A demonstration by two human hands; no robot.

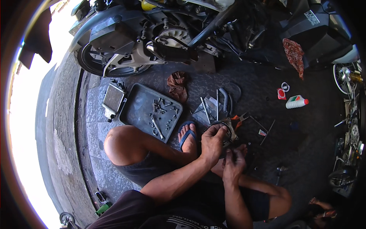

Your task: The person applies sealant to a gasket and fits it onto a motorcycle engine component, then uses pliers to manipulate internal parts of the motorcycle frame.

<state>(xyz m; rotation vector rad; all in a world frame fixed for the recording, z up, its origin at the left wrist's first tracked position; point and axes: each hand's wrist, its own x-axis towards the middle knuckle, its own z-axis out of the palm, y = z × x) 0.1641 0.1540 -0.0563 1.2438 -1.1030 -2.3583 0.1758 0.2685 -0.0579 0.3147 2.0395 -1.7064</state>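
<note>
I sit with my legs bent. My left hand (pixel 213 143) grips a round metal part (pixel 230 133) with its fingers bent over the near side. Just below it, my right hand (pixel 233 168) has its fingers curled up against the underside; what they hold is too dark to make out. Orange-handled pliers (pixel 238 119) lie just beyond the part, beside two long metal rods (pixel 217 105) on a clear plastic bag (pixel 200 114) and a curved black hose (pixel 225 101). A grey tray (pixel 133 110) of bolts and small parts lies left of my sandaled foot (pixel 187 137).
A partly stripped motorcycle (pixel 160 42) stands across the top, near a radiator (pixel 113 98), brown cloth (pixel 176 86) and red patterned rag (pixel 292 55). A white bottle (pixel 296 102), red lid (pixel 281 94) and bicycle wheel (pixel 341 78) are rightward. A person's limb (pixel 324 206) shows at lower right.
</note>
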